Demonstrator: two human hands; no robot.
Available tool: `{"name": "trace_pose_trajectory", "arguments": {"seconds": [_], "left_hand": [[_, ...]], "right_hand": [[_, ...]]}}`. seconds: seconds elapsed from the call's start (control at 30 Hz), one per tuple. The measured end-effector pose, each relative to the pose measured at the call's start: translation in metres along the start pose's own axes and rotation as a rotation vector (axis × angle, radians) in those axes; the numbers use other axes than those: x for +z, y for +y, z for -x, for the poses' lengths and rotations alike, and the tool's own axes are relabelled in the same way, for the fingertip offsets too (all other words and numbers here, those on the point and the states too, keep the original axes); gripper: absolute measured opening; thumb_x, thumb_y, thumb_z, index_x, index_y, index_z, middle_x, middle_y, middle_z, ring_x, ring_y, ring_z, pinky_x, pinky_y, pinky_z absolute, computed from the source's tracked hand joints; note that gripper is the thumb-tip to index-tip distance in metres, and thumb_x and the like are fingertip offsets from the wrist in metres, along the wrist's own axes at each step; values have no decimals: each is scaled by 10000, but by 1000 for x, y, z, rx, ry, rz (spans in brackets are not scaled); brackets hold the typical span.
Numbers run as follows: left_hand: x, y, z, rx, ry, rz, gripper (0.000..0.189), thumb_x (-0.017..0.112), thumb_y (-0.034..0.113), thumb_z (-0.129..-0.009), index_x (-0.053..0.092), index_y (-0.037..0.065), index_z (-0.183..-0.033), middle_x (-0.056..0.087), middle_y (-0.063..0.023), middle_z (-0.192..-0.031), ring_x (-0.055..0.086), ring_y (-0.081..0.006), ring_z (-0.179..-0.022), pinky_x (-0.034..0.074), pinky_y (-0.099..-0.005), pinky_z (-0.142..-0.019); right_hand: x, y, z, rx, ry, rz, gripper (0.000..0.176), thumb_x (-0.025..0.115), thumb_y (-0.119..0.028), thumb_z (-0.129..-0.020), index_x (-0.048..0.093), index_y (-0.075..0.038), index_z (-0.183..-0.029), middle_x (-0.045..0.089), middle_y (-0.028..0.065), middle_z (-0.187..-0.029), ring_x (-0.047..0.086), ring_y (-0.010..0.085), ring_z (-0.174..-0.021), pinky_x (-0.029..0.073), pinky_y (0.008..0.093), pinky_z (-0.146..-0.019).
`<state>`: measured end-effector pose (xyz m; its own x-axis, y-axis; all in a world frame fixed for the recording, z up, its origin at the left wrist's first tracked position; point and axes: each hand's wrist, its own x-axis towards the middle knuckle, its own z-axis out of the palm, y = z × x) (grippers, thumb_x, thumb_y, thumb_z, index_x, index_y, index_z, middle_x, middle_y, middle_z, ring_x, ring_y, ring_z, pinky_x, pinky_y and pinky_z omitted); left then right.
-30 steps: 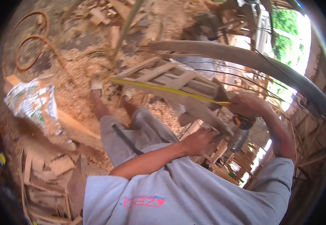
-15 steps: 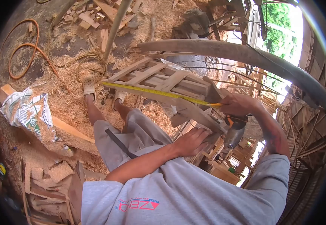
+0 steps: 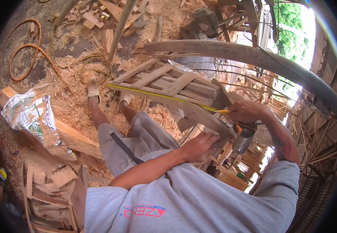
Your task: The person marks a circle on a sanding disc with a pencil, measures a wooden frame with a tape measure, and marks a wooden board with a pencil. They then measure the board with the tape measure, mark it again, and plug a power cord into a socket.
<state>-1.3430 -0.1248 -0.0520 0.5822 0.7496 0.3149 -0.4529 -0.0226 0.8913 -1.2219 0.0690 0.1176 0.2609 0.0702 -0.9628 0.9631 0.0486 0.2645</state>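
Observation:
A slatted wooden frame [image 3: 180, 83] stands in front of me. Along its near rail lies the yellow blade of a tape measure [image 3: 157, 94]; its case is out of sight. My right hand [image 3: 248, 111] is closed on a yellow pencil [image 3: 223, 112], whose point is at the right end of the blade. Lower down, my left hand [image 3: 200, 147] rests on a wooden piece [image 3: 211, 122] at the near end of the frame, fingers stretched out over it. An orange and black power drill [image 3: 245, 134] is just below my right hand.
Wood shavings [image 3: 67, 87] cover the floor around my feet. A long curved beam [image 3: 230, 49] lies beyond the frame. At the left are an orange hose [image 3: 38, 37] and a white sack [image 3: 28, 114] over a plank. Offcuts [image 3: 92, 17] are heaped at the back.
The pencil and the right end of the tape blade sit slightly lower in view. My left hand stays in place on the wood.

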Motion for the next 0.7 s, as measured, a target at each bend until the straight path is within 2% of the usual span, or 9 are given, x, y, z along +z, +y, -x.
{"name": "trace_pose_trajectory", "arguments": {"seconds": [0.13,0.2,0.33,0.4,0.47,0.53,0.57,0.63,0.7], "left_hand": [[-3,3,-2,-11,-28,-14,524,665,175,-854,469,18,-1314,561,-219,-1098,570,-386,-1012,469,-440,-898],[-7,5,-3,-18,-58,-50,520,660,182,-861,470,20,-1317,560,-219,-1108,568,-385,-1027,467,-440,-905],[-16,5,-12,-37,-18,-93,491,650,201,-877,486,28,-1307,575,-208,-1151,561,-385,-1060,456,-454,-925],[-35,14,-16,-10,20,-139,471,647,203,-882,501,25,-1293,584,-202,-1158,559,-386,-1064,453,-457,-931],[-59,28,-29,-138,-1,-90,417,637,191,-895,534,16,-1259,599,-197,-1163,553,-388,-1082,440,-458,-952],[-79,30,-37,-112,16,-130,378,638,154,-903,551,3,-1239,605,-195,-1164,559,-367,-1108,448,-415,-957],[-90,30,-43,-163,61,-73,379,643,138,-903,551,-1,-1244,605,-191,-1169,575,-345,-1103,454,-391,-954],[-115,33,-58,-209,135,-20,361,651,104,-907,567,-4,-1240,616,-169,-1180,616,-264,-1064,476,-334,-931],[-144,24,-73,-219,147,-1,346,643,114,-916,579,3,-1237,622,-157,-1174,618,-244,-1048,483,-328,-921]], "right_hand": [[1,2,3,-33,40,-36,340,518,-317,-890,677,-17,-907,656,161,-756,632,269,-672,495,401,-664],[-2,-2,7,-118,215,35,301,515,-265,-882,670,-7,-894,644,199,-757,628,316,-678,489,423,-679],[-29,-15,11,-177,286,4,281,522,-240,-872,660,4,-882,636,227,-765,623,364,-699,486,448,-698],[-37,-18,16,-299,424,115,300,529,-262,-877,652,11,-868,635,230,-769,629,379,-714,483,458,-703],[-41,-15,31,-388,491,132,317,538,-286,-881,645,12,-868,634,218,-756,631,374,-710,482,457,-684],[-41,-18,65,-209,458,63,311,543,-299,-885,649,-7,-876,638,204,-744,636,353,-694,486,447,-665],[-36,-13,82,-313,478,44,308,505,-260,-901,627,13,-829,640,206,-745,637,361,-700,490,457,-652],[-21,-6,115,-265,423,-187,339,514,-315,-913,655,-7,-900,638,172,-716,628,303,-647,497,419,-619],[3,1,138,-263,371,-373,355,527,-346,-916,667,-20,-933,643,135,-711,625,252,-640,501,380,-611]]}}
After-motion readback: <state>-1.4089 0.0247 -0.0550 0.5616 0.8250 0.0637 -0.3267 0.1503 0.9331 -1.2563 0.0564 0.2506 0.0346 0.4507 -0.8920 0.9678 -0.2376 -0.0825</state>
